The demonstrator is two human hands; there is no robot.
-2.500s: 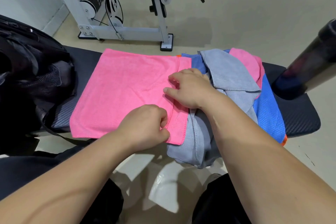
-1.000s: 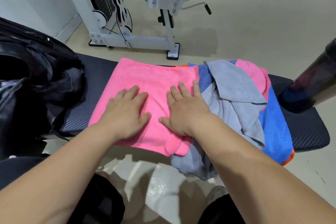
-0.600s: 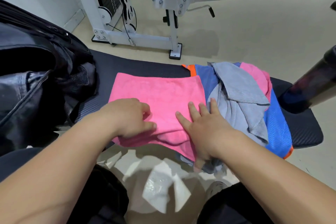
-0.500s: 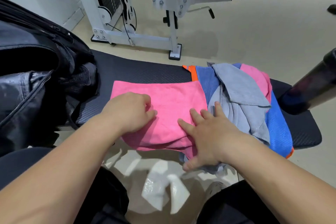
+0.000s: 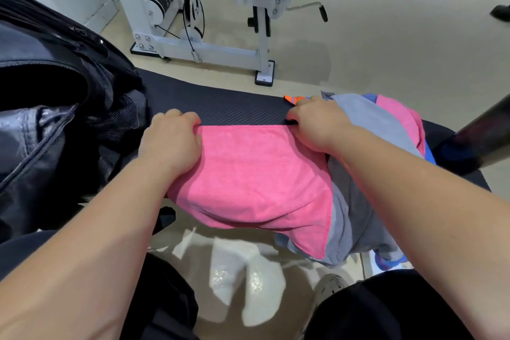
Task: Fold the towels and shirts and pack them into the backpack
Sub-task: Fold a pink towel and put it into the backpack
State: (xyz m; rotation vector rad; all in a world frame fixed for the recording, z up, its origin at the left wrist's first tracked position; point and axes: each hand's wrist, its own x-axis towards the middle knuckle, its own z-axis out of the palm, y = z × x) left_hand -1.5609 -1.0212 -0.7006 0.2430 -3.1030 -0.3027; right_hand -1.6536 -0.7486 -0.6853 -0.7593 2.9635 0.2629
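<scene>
Left hand [image 5: 171, 141] and right hand [image 5: 317, 124] each pinch a far corner of the folded pink towel [image 5: 256, 176], which lies on the black bench [image 5: 237, 107]. Just right sits a pile of grey and blue clothes [image 5: 369, 124]; the open backpack [image 5: 55, 107] stands left.

Left hand [image 5: 171, 141] and right hand [image 5: 317, 124] knuckles-up, fingers curled in a grip, forearms extended

Bare bench [image 5: 237, 107] ahead, backpack [image 5: 55, 107] left, clothes pile [image 5: 386, 124] right
</scene>
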